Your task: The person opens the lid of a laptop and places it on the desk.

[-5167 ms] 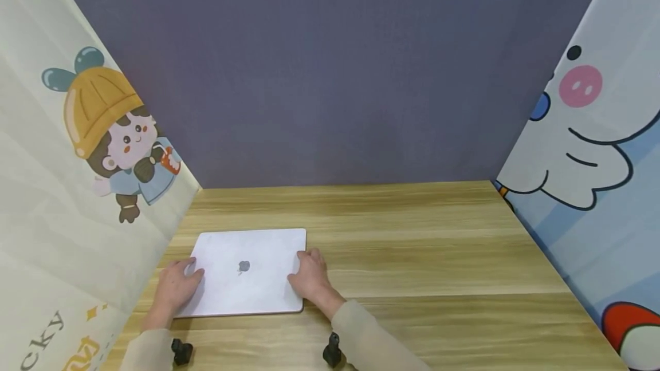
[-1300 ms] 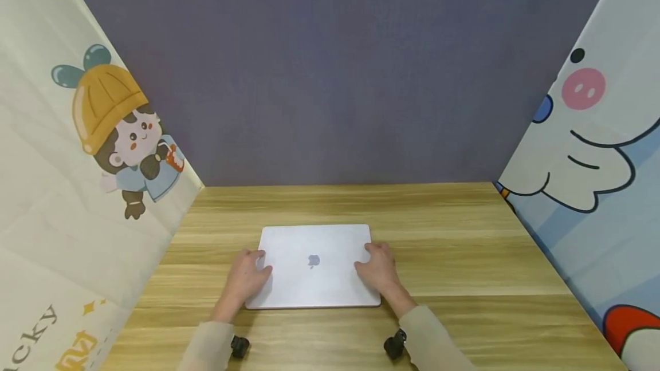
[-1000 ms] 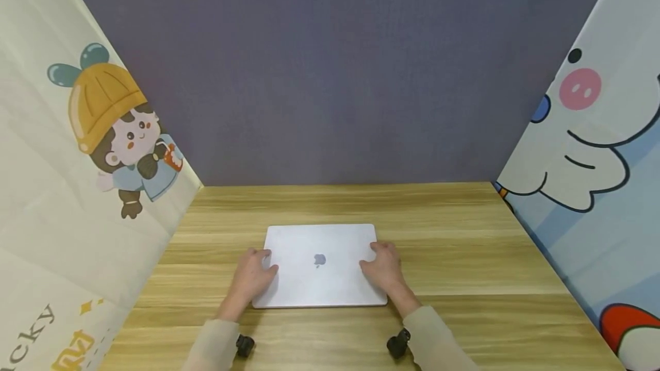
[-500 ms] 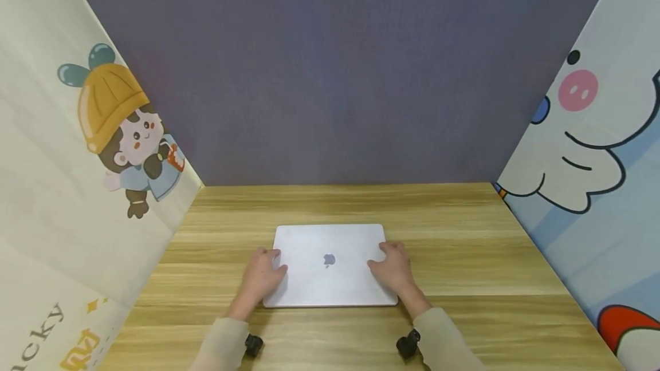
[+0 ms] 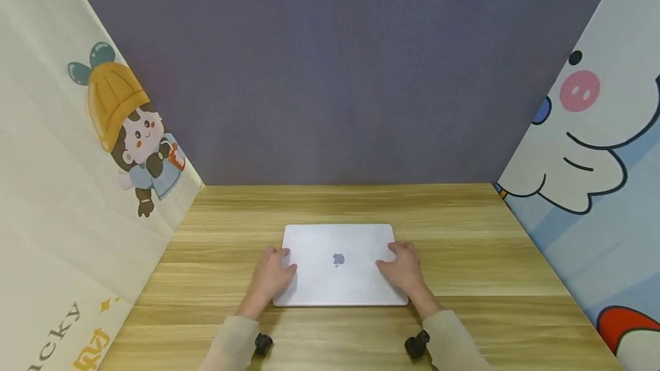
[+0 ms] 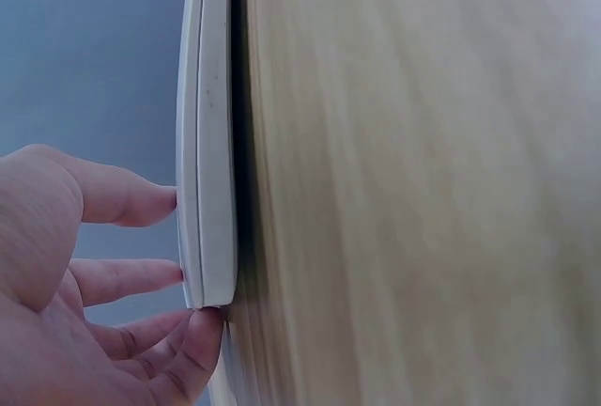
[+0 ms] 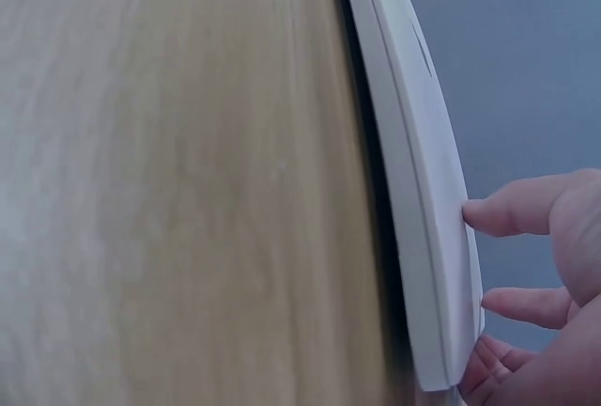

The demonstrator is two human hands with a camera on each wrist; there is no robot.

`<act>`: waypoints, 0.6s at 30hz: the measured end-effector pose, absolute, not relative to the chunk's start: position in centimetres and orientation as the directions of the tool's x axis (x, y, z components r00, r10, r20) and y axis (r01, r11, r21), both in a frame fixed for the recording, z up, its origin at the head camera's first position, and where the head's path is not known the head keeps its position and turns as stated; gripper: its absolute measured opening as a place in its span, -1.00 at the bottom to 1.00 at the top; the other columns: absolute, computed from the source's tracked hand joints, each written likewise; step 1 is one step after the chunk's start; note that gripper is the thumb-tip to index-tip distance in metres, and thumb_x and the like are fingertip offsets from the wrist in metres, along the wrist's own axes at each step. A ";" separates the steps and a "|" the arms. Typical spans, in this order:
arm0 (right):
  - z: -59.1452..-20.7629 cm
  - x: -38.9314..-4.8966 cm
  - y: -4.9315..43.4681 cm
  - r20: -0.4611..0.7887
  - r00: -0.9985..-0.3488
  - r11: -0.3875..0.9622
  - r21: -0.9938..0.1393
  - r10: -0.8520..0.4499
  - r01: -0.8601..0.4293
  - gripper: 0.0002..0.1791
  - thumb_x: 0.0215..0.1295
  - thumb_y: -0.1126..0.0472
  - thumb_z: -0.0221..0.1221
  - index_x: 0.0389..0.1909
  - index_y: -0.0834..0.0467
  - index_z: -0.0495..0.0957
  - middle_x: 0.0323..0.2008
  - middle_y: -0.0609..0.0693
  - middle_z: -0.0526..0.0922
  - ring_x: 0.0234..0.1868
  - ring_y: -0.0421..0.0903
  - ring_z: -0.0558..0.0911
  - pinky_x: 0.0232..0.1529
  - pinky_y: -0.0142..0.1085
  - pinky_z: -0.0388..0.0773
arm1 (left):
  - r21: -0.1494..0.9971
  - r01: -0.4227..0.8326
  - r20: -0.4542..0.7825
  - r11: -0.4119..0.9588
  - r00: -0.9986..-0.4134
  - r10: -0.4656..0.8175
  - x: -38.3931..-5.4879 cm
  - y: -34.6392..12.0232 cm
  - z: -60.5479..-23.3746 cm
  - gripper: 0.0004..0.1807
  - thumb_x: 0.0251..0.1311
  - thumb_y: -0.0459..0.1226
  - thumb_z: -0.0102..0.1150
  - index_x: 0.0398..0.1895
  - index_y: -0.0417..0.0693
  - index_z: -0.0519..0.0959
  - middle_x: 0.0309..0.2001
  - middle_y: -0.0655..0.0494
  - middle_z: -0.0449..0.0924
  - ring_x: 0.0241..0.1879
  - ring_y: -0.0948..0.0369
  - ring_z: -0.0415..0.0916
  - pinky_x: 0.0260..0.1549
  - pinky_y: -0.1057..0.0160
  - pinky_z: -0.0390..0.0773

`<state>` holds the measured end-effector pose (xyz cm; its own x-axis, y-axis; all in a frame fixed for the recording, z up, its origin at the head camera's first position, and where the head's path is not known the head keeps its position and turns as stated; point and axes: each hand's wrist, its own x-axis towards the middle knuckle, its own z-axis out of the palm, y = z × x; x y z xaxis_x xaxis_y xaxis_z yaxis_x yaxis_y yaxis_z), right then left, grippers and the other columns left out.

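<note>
A closed silver laptop [image 5: 337, 279] with an apple logo on its lid lies flat at the middle of the wooden table. My left hand [image 5: 271, 275] grips its left side, thumb and a fingertip on the lid and the other fingers at the side edge. On the opposite side my right hand [image 5: 404, 269] grips the right edge the same way. In the left wrist view the laptop's thin edge [image 6: 208, 143] shows, with a dark gap beneath it along the wood. The right wrist view shows the front edge [image 7: 413, 209] and the thumb [image 7: 512, 209] on the lid.
The wooden table [image 5: 464, 245] reaches back to a dark grey panel [image 5: 330, 73]. Cartoon-printed sheets stand at the left [image 5: 51, 188] and right [image 5: 608, 233]. A small black camera hangs at each sleeve.
Both hands have carried the laptop from the table's left side rightward to the middle. Their hold on its two sides looks the same throughout.
</note>
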<state>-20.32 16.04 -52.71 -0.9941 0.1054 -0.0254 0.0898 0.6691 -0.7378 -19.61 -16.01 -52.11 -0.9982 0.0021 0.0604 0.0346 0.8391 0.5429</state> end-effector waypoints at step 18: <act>-53.1 -20.6 17.8 -0.031 -0.994 0.684 -0.724 0.100 0.092 -0.31 0.16 0.23 0.39 0.25 0.51 0.44 0.22 0.49 0.33 0.23 0.41 0.41 0.24 0.22 0.43 | 0.544 0.077 0.103 0.836 -0.994 0.025 -19.7 -14.4 -52.4 -0.51 0.17 -0.24 0.36 0.10 -0.38 0.62 -0.05 -0.27 0.55 -0.09 -0.10 0.53 -0.08 -0.10 0.59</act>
<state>-20.57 17.81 -53.05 -0.9945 0.1003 -0.0310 0.0915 0.6840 -0.7238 -19.74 -14.37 -52.38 -0.9944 0.0248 0.1029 0.0771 0.8358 0.5436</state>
